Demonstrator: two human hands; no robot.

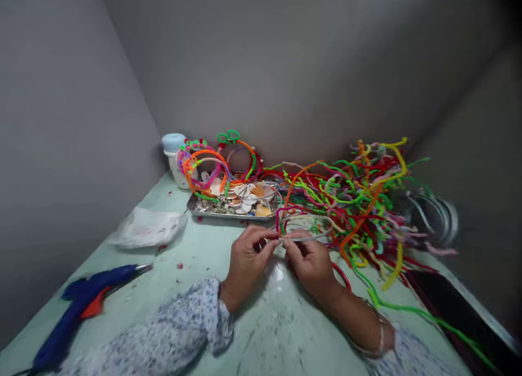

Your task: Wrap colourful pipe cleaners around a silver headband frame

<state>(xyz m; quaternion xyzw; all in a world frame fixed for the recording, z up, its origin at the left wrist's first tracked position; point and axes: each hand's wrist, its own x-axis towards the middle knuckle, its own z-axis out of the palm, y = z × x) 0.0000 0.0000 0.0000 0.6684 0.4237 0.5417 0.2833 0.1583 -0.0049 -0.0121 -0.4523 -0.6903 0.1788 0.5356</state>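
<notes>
Near the middle of the table, my left hand [248, 259] and my right hand [312, 264] meet at the fingertips. The fingers of both are pinched together. A thin pale hoop [322, 235] extends from the pinch, above my right hand. Its near end lies between my fingertips, beside a short magenta fuzzy stem [278, 223] that stands up there. My left thumb and index finger close on this spot from the left, my right ones from the right. Exactly which strand each hand grips is too small to tell.
A blue glue gun [77, 305] lies at left, near a plastic bag [149, 229]. Behind are a metal tray [232, 216] of shells, fuzzy headbands [206, 154] and a blue-lidded jar [174, 147]. Colourful fuzzy stems [367, 191] heap at right, beside a dark flat object [460, 310].
</notes>
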